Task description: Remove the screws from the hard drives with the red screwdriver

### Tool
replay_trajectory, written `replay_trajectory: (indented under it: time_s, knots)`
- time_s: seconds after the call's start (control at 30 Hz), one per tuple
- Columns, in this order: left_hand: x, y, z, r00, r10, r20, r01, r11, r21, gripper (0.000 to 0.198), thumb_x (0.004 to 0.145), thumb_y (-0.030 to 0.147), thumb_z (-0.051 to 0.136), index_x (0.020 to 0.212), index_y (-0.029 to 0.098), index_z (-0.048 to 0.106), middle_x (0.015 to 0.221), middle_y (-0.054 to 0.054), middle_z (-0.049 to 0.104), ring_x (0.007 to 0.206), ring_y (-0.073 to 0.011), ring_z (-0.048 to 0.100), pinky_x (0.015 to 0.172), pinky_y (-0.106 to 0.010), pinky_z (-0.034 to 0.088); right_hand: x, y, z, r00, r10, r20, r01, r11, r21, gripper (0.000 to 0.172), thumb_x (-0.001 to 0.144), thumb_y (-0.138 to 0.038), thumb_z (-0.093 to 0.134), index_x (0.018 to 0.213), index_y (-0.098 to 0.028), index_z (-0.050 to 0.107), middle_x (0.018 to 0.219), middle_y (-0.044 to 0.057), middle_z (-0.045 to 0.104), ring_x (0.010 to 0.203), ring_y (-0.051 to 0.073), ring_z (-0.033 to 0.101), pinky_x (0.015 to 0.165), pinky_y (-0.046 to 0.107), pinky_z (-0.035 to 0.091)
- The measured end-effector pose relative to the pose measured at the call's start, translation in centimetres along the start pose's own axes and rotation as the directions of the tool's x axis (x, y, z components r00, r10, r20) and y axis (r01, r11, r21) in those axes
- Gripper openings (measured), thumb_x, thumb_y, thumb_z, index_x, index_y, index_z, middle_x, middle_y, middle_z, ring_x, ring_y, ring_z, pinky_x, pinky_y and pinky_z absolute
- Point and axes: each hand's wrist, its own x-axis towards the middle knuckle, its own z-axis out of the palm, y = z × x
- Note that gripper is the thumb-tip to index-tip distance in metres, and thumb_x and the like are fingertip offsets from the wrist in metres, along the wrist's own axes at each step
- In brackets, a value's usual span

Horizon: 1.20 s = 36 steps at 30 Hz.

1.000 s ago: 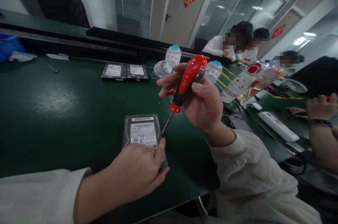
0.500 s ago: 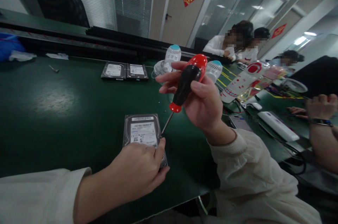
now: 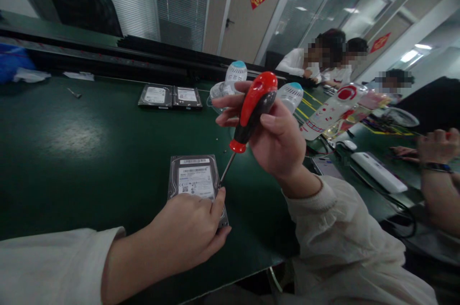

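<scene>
A hard drive [image 3: 195, 176] lies label side up on the green table near its front edge. My left hand [image 3: 194, 226] is wrapped over its lower half, gripping it and hiding that part; the index finger reaches to the right edge. In my right hand [image 3: 275, 139] is a screwdriver [image 3: 247, 111] with a red and black handle, held between thumb and fingers. Its shaft slants down to the left, and the tip meets the drive's right edge beside my left index finger. What the tip sits on is too small to make out.
Two more hard drives [image 3: 155, 95] lie side by side at the back. White fans with blue tops [image 3: 289, 96] stand behind my right hand. A small metal piece [image 3: 74, 93] lies far left. To the right are a bottle [image 3: 332, 108], a phone [image 3: 327, 167], a power strip [image 3: 379, 171] and another person's hand [image 3: 438, 146].
The screwdriver handle has turned in my right hand, so more of its red side faces me. My left hand and the hard drive have stayed in place.
</scene>
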Motion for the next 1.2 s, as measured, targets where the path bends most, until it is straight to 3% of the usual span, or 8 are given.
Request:
replay_trajectory:
  time_s: [0.1,0.17,0.4,0.6,0.67,0.93,1.1,1.2]
  knots:
    - [0.0,-0.1,0.0,1.0,0.0,-0.002,0.0,1.0,-0.006,0.053,0.095,0.037,0.048,0.132,0.002,0.06,0.082,-0.016,0.074,0.063,-0.0279,0.071,0.051,-0.04,0.059,-0.2,0.1,0.3,0.997,-0.067,-0.042,0.062,0.992,-0.109,0.028,0.086,-0.036,0.064,0.109,-0.025,0.054,0.104,0.001,0.072,0.087,0.015,0.07,0.089,0.038,0.059]
    - [-0.1,-0.1,0.0,1.0,0.003,-0.02,-0.003,1.0,-0.005,0.052,0.094,0.037,0.049,0.131,0.002,0.061,0.083,-0.016,0.075,0.063,-0.0275,0.071,0.051,-0.04,0.058,-0.3,0.2,0.4,0.993,-0.099,-0.065,0.089,0.985,-0.145,0.03,0.084,-0.036,0.069,0.106,-0.026,0.052,0.1,-0.001,0.072,0.084,0.014,0.07,0.087,0.036,0.059]
    - [-0.1,0.0,-0.1,1.0,0.007,-0.018,-0.007,1.0,-0.001,0.053,0.094,0.037,0.05,0.13,0.001,0.062,0.082,-0.016,0.075,0.061,-0.0268,0.07,0.05,-0.039,0.058,0.0,0.1,0.0,1.0,0.005,-0.015,-0.004,1.0,0.013,0.047,0.082,-0.046,0.063,0.121,-0.021,0.055,0.111,0.006,0.071,0.09,0.017,0.069,0.088,0.038,0.058]
    - [-0.1,0.0,-0.1,1.0,-0.001,0.008,0.001,1.0,0.002,0.053,0.095,0.038,0.049,0.132,0.002,0.06,0.084,-0.016,0.075,0.063,-0.026,0.071,0.051,-0.037,0.058,0.0,0.1,0.4,0.991,-0.078,-0.113,0.061,0.987,-0.148,0.028,0.083,-0.035,0.07,0.105,-0.025,0.056,0.099,-0.001,0.072,0.081,0.013,0.067,0.083,0.033,0.058]
    - [-0.1,0.0,-0.1,1.0,0.001,0.012,-0.001,1.0,0.0,0.053,0.095,0.038,0.048,0.133,0.002,0.059,0.084,-0.016,0.074,0.063,-0.0264,0.071,0.051,-0.038,0.058,-0.1,0.2,0.5,0.989,-0.098,-0.109,0.083,0.987,-0.14,0.029,0.081,-0.034,0.073,0.1,-0.026,0.053,0.097,-0.002,0.071,0.081,0.013,0.067,0.081,0.033,0.059]
    - [0.1,0.0,-0.2,1.0,0.002,0.029,-0.002,1.0,-0.006,0.053,0.095,0.038,0.049,0.133,0.002,0.059,0.084,-0.016,0.075,0.063,-0.0262,0.071,0.052,-0.037,0.057,-0.2,-0.2,0.1,1.0,0.01,0.016,-0.009,0.999,-0.047,0.045,0.08,-0.039,0.063,0.122,-0.023,0.055,0.117,0.005,0.069,0.091,0.018,0.068,0.094,0.042,0.056]
    - [-0.1,0.0,-0.1,1.0,0.004,0.015,-0.004,1.0,-0.006,0.053,0.096,0.037,0.048,0.134,0.002,0.058,0.084,-0.016,0.075,0.062,-0.0259,0.07,0.051,-0.037,0.057,-0.4,-0.6,0.8,0.998,-0.022,-0.051,0.013,0.984,-0.175,0.029,0.083,-0.033,0.068,0.108,-0.026,0.054,0.105,0.001,0.07,0.091,0.017,0.068,0.095,0.041,0.056]
    - [-0.1,-0.1,0.0,1.0,0.003,0.008,-0.003,1.0,-0.01,0.054,0.096,0.038,0.047,0.133,0.002,0.059,0.084,-0.016,0.074,0.063,-0.0264,0.07,0.051,-0.038,0.058,-0.5,-0.4,1.0,0.995,-0.071,-0.07,0.056,0.979,-0.197,0.033,0.08,-0.033,0.074,0.102,-0.026,0.049,0.098,-0.001,0.069,0.094,0.017,0.068,0.095,0.042,0.056]
